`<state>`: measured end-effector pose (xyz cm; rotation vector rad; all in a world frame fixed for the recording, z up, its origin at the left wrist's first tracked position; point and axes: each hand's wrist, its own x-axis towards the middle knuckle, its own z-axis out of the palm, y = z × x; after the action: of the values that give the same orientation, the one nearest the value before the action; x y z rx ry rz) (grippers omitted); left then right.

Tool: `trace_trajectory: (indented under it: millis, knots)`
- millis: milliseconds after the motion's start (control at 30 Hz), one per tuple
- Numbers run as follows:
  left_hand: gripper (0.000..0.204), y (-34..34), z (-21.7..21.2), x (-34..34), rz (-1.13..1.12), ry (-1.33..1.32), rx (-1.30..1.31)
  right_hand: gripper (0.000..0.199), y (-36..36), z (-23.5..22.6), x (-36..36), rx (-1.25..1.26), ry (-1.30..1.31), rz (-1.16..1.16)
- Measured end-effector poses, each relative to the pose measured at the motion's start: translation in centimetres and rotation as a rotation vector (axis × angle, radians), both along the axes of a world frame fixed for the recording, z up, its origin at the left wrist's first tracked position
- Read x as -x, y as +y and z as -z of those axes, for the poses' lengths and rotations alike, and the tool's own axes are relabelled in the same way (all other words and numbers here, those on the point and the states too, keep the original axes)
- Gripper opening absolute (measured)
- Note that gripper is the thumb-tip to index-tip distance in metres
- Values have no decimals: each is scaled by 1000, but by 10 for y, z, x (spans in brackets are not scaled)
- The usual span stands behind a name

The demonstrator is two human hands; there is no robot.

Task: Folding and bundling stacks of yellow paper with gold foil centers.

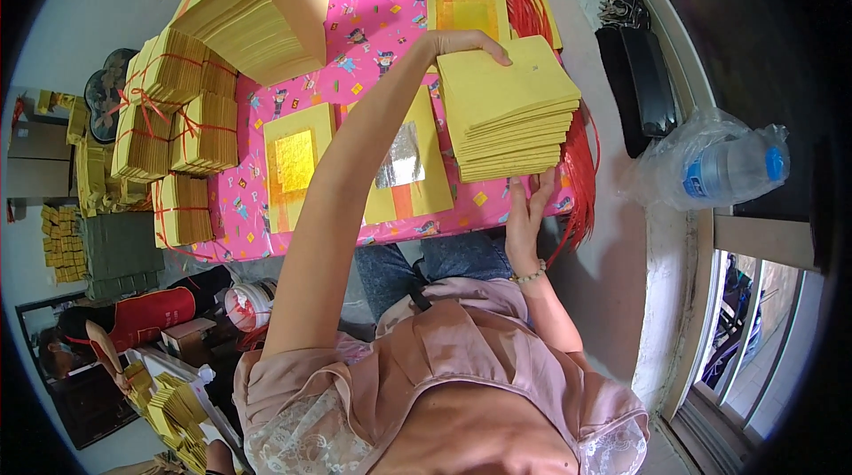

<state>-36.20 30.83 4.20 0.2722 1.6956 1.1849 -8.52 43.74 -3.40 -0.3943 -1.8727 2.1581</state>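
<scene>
A thick stack of yellow joss paper is gripped between my two hands above the right part of the table. My left hand wraps its far left corner, thumb lying on the top sheet. At the near edge, my right hand supports the stack from below, fingers partly hidden under it. Layers fan slightly apart at the front. Below my left forearm lie a gold-foil sheet and a silver-foil sheet. Beyond the stack rests another gold-foil sheet.
A tall joss paper pile stands back left, beside red-tied bundles. Red plastic strings hang over the right edge of the pink table. A wrapped water bottle and black case sit right. Another person works lower left.
</scene>
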Motion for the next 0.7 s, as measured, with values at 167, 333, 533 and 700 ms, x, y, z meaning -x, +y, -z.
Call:
trace_trajectory:
  millis: [167,333,533,700]
  knots:
    - [56,-16,9,-11,-60,-109,-68,64,4,10,16,-38,-70,102]
    - [59,-33,4,-66,-293,-286,-286,60,39,18,57,-120,-133,56]
    - [57,-40,4,-148,-687,-309,-356,60,59,27,103,-54,-25,-354]
    - [56,-39,18,-167,-925,-139,-466,67,68,47,131,0,-18,-521]
